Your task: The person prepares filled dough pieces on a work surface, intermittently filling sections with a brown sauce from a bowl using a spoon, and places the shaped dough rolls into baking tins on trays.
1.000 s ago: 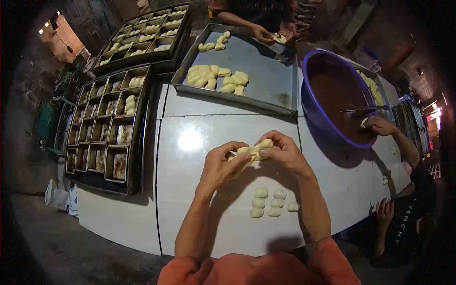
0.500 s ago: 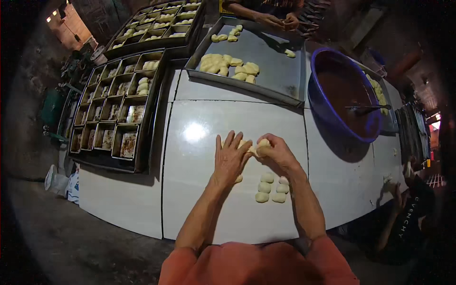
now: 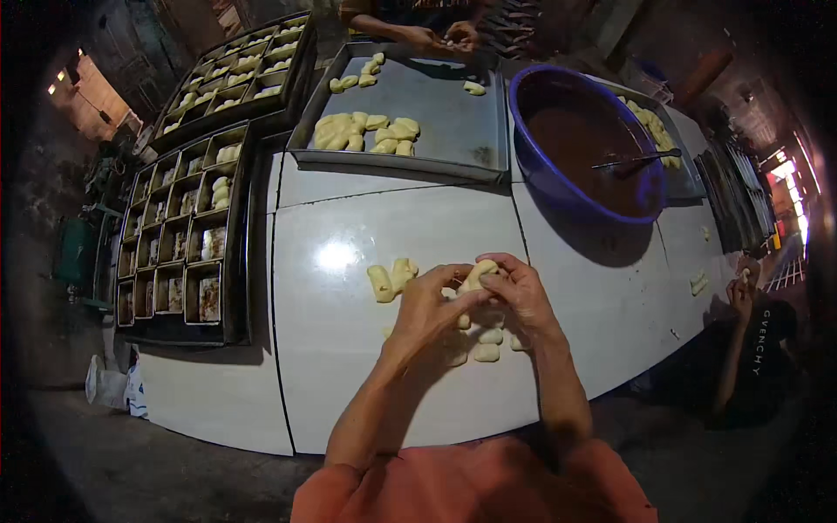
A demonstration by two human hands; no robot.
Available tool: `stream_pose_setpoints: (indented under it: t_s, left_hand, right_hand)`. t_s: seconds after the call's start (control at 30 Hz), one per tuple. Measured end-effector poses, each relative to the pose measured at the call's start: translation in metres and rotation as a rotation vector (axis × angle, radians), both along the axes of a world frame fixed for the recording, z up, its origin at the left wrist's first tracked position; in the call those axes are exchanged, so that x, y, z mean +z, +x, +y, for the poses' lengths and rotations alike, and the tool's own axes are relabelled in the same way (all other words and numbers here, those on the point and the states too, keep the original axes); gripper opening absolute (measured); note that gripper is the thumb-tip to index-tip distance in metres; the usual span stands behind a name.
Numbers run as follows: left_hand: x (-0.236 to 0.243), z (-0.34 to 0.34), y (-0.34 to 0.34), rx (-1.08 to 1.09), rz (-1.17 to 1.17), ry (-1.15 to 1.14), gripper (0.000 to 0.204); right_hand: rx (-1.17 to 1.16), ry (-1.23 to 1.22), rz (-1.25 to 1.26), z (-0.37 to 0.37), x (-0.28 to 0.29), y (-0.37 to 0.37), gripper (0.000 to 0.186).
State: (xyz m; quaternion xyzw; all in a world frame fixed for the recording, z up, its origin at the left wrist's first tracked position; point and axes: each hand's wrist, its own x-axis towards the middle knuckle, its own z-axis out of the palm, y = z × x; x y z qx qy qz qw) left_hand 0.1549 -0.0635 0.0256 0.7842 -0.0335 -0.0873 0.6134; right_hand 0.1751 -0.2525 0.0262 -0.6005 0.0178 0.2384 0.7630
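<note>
My left hand (image 3: 429, 307) and my right hand (image 3: 521, 296) meet over the white table (image 3: 349, 349), both pinching one pale dough piece (image 3: 478, 275) held just above the surface. Two shaped dough rolls (image 3: 391, 279) lie on the table just left of my hands. Several small dough lumps (image 3: 488, 342) sit under and below my hands, partly hidden by my fingers.
A metal tray (image 3: 453, 139) with shaped dough pieces lies at the far side, where another person's hands (image 3: 440, 37) work. A big blue basin (image 3: 593, 139) of brown filling with a spoon stands at right. Black multi-cup baking moulds (image 3: 183, 235) line the left. A person sits at lower right.
My hands came together again on one dough piece. Two shaped rolls now lie to the left of my hands, where none lay before.
</note>
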Motion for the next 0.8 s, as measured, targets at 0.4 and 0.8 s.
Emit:
stream_pose_setpoints:
  t_s: [0.4, 0.8]
  left_hand:
    - [-0.012, -0.058, 0.003, 0.256, -0.511, -0.184, 0.063]
    - [0.006, -0.13, 0.007, 0.17, -0.114, -0.601, 0.078]
  right_hand:
    - [-0.256, 0.132, -0.222, -0.004, 0.007, -0.016, 0.022]
    - [-0.331, 0.287, -0.314, -0.075, 0.056, 0.046, 0.018]
